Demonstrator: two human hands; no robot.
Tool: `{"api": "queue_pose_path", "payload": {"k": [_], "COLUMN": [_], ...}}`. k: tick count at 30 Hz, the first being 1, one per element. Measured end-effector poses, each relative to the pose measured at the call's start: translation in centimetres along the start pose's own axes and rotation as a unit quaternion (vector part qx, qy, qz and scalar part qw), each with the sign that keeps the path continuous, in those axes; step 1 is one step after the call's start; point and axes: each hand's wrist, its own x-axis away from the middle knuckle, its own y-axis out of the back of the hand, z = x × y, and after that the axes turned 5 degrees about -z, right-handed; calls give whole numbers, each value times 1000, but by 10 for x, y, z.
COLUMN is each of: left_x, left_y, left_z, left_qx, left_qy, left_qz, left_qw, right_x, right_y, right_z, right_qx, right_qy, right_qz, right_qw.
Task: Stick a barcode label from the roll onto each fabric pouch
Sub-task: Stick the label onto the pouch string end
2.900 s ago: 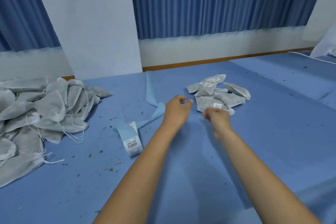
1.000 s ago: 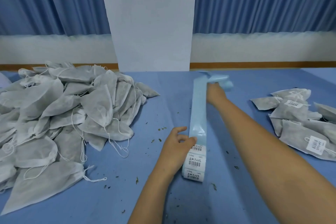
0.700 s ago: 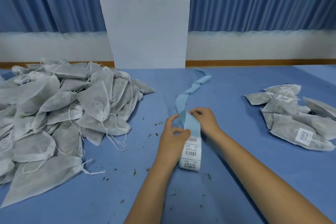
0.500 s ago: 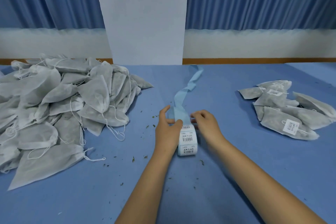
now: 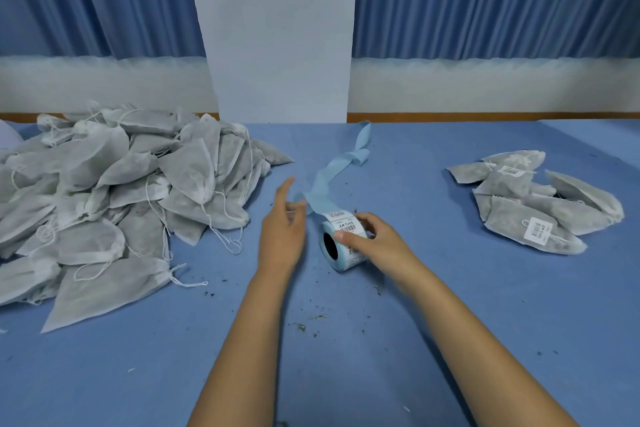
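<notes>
A roll of barcode labels (image 5: 341,246) lies on its side at the middle of the blue table, its dark core facing me. My right hand (image 5: 375,241) grips the roll from the right, thumb across its front. My left hand (image 5: 282,229) hovers just left of the roll with fingers spread and holds nothing. A light blue strip of empty backing paper (image 5: 341,168) trails from the roll toward the far edge. A big heap of grey drawstring fabric pouches (image 5: 114,198) without visible labels fills the left. A smaller group of labelled pouches (image 5: 540,208) lies at the right.
The blue table cover (image 5: 346,357) carries scattered dark crumbs near my forearms. A white pillar (image 5: 277,31) rises behind the table's far edge, with blue curtains on both sides. Bare cloth lies between the roll and each pile.
My left hand has let go of the roll and opened to its left. My right hand now holds the roll, which has turned so its core faces me.
</notes>
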Motion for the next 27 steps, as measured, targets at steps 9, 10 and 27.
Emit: {"api": "queue_pose_path", "payload": {"k": [9, 10, 27], "left_x": [-14, -16, 5], "left_y": [46, 47, 18], "left_z": [34, 36, -12], "left_qx": [-320, -282, -138], "left_qy": [94, 97, -190], "left_qz": [-152, -166, -116], "left_qw": [931, 940, 965], "right_x": [12, 14, 22], "right_y": [-1, 3, -3], "right_z": [4, 6, 16], "right_qx": [47, 41, 69], "right_qy": [-15, -25, 19], "right_qz": [12, 39, -197], "right_qw": [999, 998, 978]}}
